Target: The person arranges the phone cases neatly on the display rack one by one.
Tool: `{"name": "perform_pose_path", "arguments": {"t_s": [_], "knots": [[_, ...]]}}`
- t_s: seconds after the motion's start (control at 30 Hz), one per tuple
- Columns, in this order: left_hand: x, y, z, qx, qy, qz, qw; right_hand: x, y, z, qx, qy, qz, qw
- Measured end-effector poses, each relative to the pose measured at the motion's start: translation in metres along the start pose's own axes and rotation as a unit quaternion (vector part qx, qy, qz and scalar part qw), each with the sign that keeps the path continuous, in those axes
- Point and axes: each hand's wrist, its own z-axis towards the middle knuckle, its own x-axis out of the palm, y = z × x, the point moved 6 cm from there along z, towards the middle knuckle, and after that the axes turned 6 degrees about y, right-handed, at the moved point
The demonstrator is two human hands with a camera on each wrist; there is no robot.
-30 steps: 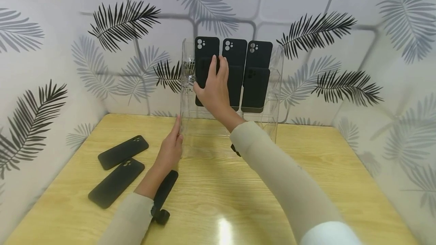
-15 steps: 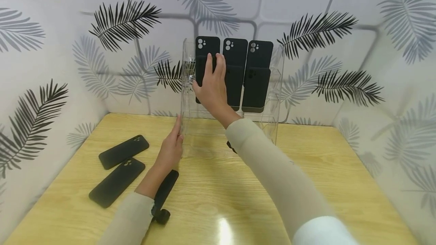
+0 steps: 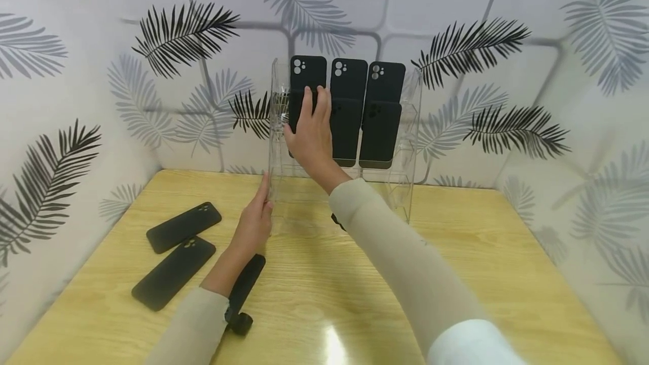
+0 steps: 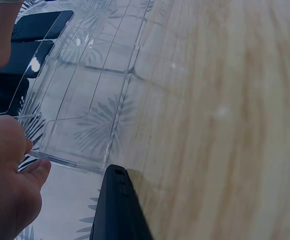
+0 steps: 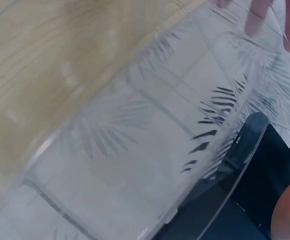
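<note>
A clear plastic display rack (image 3: 276, 80) stands against the wall, holding black phone cases in two tiers. My right hand (image 3: 311, 137) holds the front left phone case (image 3: 296, 110), thumb at its left edge and fingers over its upper part. Behind it rises the back left phone case (image 3: 311, 74) with camera cutouts. In the right wrist view, dark cases (image 5: 265, 175) sit behind the rack's clear edge. My left hand (image 3: 253, 224) holds the rack's left side near its lower part; the left wrist view shows thumb and finger pinching its edge.
Two black phone cases (image 3: 174, 272) (image 3: 185, 226) lie overlapping on the wooden table (image 3: 456, 275) at left. Another dark case (image 3: 248, 277) lies partly under my left forearm. Two more columns of cases (image 3: 346, 128) (image 3: 381, 131) fill the rack to the right.
My right hand has shifted slightly left and then down, and the front left phone case sits a little lower. My left hand stays on the rack's side.
</note>
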Motion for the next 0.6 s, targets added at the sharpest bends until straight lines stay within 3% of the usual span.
{"name": "perform_pose_path", "arguments": {"t_s": [0.3,0.6], "knots": [[0.0004,-0.0001,-0.0012,-0.003,0.006,-0.004,1.0,0.0091,0.0006,-0.0074,-0.009,0.002,-0.029,1.0],[0.0002,0.0004,-0.0012,-0.009,0.007,-0.002,0.9999,0.008,-0.0018,-0.0067,-0.001,-0.01,-0.136,0.991]]}}
